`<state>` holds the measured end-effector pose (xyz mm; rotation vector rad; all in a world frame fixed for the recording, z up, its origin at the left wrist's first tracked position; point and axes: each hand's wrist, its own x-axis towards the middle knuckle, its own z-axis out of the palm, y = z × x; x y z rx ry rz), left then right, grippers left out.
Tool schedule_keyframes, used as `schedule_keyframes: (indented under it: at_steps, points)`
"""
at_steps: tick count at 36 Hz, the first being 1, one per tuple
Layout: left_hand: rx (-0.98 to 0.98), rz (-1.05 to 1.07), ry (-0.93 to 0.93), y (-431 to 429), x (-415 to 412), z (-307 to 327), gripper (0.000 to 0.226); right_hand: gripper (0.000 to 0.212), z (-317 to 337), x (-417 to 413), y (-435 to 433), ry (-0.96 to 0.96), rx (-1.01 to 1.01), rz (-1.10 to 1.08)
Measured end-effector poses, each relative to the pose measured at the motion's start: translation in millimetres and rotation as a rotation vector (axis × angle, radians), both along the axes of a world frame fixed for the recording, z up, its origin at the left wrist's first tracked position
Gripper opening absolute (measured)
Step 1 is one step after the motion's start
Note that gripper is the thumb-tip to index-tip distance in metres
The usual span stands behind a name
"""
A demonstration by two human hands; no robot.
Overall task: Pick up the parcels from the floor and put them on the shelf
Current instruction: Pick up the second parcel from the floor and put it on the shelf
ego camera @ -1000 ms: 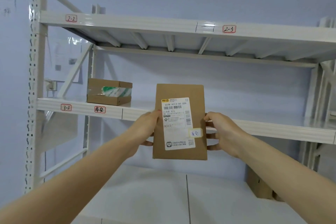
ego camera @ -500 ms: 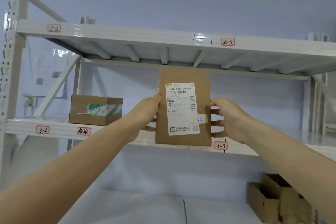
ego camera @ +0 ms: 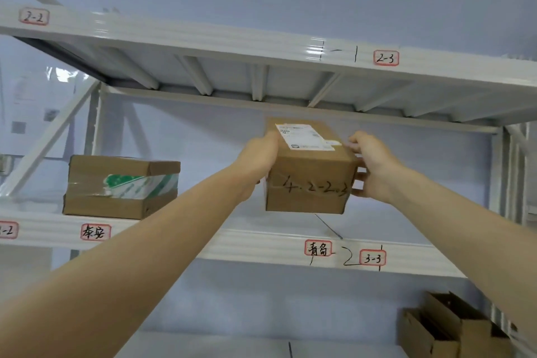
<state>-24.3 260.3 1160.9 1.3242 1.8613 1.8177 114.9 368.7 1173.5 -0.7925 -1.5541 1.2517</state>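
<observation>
A white metal shelf rack (ego camera: 261, 244) fills the view, with an upper level (ego camera: 203, 38) tagged 2-2 and 2-3 and a middle level whose front beam carries red-bordered labels, among them 3-3 (ego camera: 372, 258) and two handwritten ones in Chinese characters. A pale wall stands behind it.

On the left of the middle level sits a cardboard box (ego camera: 120, 186) with clear tape and a green-and-white printed strip across its front. At the lower right, below the middle level, stand two open brown cartons (ego camera: 453, 328), one against the other.

The parcel (ego camera: 308, 171), a brown cardboard box, is held in the air just above the middle level, right of the taped box and well apart from it, over the labels near 3-3. Its white shipping label (ego camera: 305, 136) faces up and away; the near face shows handwriting under tape, which seems to read 4.2-2.3, though it is blurred.

The left hand (ego camera: 258, 160) presses the parcel's left side, and the right hand (ego camera: 374, 166) grasps its right side with fingers (ego camera: 359, 174) wrapped onto the near edge. Each grip is clenched on the parcel, both forearms reaching up from below.
</observation>
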Motion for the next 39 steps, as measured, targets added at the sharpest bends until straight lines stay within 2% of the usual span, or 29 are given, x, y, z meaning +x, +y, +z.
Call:
schedule_keyframes:
  at_steps: [5,8,17,27,39]
  points:
    - [-0.037,-0.016,0.002,24.5,-16.9,-8.9,0.038,0.023,-9.7,-12.5,20.7,0.013,-0.025,-0.026]
    - [-0.043,-0.022,-0.009,34.3,-25.0,-14.6,0.044,0.023,-14.6,-18.7,31.1,0.003,-0.039,-0.031]
    - [-0.082,-0.084,-0.066,51.0,-25.0,-23.4,0.027,0.019,-28.2,-26.1,49.2,-0.039,-0.061,-0.086]
    - [-0.132,-0.146,-0.06,71.4,-15.6,-36.2,0.031,0.017,-44.5,-17.6,65.2,-0.102,-0.107,-0.132]
    - [-0.14,-0.057,-0.104,85.2,-13.6,-49.6,0.04,0.024,-56.8,-17.5,64.4,-0.118,-0.066,-0.108]
